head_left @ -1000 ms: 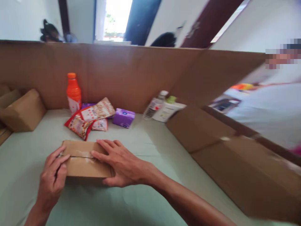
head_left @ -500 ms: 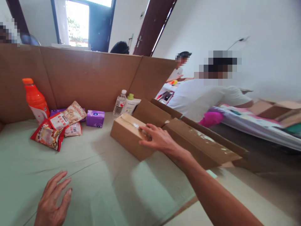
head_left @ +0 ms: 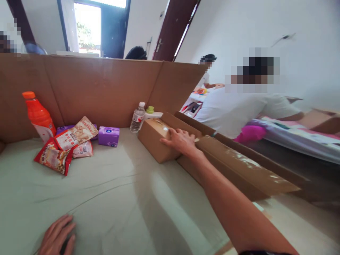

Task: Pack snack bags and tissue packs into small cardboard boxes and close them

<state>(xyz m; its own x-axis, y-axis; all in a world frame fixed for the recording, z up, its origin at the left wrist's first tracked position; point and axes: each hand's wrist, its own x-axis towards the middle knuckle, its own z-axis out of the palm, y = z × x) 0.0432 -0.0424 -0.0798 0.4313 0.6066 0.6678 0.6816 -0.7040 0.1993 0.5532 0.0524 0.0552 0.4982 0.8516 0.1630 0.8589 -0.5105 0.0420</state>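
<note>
Right hand [head_left: 178,141] flat atop taped cardboard box [head_left: 155,141], left hand [head_left: 56,238] on smooth cloth [head_left: 111,198]

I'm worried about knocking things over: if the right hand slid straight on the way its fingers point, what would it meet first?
Probably the water bottle, standing just beyond the cardboard box under the right hand; depth is unclear.

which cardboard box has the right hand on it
The small taped box nearest the water bottle: the right hand rests flat on its top. The much longer box lies to its right.
</note>
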